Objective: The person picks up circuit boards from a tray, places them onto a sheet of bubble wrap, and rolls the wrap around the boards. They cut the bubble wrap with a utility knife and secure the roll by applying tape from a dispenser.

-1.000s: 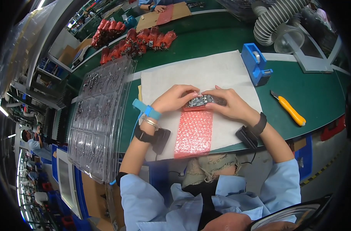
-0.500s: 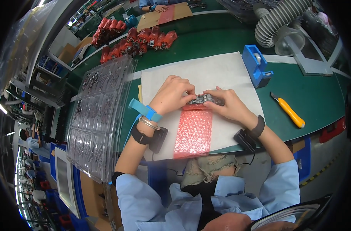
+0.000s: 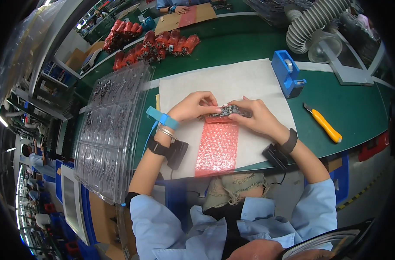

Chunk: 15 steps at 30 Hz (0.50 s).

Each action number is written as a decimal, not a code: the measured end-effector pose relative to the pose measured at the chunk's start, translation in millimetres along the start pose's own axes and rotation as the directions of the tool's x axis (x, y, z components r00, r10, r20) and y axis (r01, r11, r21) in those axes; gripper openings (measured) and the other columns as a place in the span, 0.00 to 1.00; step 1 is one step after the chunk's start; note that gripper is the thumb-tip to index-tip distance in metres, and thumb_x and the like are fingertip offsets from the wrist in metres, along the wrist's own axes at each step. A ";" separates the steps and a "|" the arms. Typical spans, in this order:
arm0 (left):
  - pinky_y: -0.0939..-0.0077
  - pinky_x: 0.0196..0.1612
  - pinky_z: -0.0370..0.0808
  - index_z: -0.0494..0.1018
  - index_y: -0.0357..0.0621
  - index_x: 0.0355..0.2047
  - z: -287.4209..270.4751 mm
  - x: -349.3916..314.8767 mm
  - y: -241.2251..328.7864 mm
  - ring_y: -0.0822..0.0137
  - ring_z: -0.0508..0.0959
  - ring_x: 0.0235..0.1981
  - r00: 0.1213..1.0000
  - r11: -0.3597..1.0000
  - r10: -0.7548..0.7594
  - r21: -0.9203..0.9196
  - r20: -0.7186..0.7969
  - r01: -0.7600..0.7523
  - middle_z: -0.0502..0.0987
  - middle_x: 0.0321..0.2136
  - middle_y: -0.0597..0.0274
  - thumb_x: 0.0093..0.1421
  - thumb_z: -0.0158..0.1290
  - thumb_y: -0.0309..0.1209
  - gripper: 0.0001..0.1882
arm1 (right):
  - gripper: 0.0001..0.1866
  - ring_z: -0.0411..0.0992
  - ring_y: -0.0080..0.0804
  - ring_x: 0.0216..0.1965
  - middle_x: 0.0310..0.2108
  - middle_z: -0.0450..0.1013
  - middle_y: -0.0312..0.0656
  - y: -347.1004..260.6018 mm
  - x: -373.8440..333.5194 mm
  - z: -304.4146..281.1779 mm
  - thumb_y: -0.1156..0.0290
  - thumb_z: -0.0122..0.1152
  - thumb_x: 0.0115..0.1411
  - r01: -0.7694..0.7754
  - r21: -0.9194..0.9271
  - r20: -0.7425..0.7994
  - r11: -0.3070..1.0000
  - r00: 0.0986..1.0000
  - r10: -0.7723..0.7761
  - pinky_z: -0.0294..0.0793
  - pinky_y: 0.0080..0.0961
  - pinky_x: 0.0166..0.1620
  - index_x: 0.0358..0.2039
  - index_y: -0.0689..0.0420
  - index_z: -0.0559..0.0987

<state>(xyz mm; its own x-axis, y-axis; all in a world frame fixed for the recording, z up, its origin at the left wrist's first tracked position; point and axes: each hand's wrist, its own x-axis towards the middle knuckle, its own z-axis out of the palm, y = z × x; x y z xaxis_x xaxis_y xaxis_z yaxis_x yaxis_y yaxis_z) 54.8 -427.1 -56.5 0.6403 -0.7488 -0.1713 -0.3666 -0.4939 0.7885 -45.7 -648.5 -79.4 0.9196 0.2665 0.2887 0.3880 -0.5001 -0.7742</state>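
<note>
A small populated circuit board (image 3: 227, 111) lies across the upper end of a red bubble-wrap strip (image 3: 217, 147). With fingers and thumb, my right hand (image 3: 260, 116) grips the board's right end. My left hand (image 3: 194, 106) is at its other end, the thumb pressed along the board and the fingers curled above; part of that end is hidden. Under the bubble wrap is a white sheet (image 3: 249, 82) on the green bench. The strip's lower end reaches the bench's front edge. A blue strap with a cord circles my left wrist.
Left stands a stack of clear plastic trays (image 3: 106, 130) holding small parts. Several red-wrapped bundles (image 3: 162, 43) lie at the back. To the right are a blue tape dispenser (image 3: 286, 73), yellow-handled cutters (image 3: 326, 125) and a flexible duct (image 3: 310, 26). A co-worker's hand (image 3: 181, 9) rests on cardboard opposite.
My left hand has turned and shifted slightly, its thumb now flatter along the board and its fingers lifted a little. My right hand keeps its grip.
</note>
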 end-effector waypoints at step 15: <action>0.75 0.43 0.74 0.76 0.38 0.41 -17.6 10.1 5.1 0.70 0.77 0.36 0.957 0.986 0.141 0.055 0.252 -0.160 0.79 0.34 0.59 0.54 0.62 0.34 0.17 | 0.19 0.75 0.32 0.32 0.34 0.79 0.48 -9.0 -0.9 -2.7 0.71 0.61 0.57 -0.009 0.038 0.015 0.999 1.000 0.008 0.71 0.26 0.44 0.48 0.63 0.77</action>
<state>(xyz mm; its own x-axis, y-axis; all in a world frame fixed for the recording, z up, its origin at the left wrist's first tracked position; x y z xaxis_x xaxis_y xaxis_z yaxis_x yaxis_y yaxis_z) 71.3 -429.3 -43.8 0.3911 -0.8980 -0.2016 -0.5008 -0.3914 0.7720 -49.9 -646.4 -71.2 0.9217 0.2750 0.2737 0.3773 -0.4704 -0.7978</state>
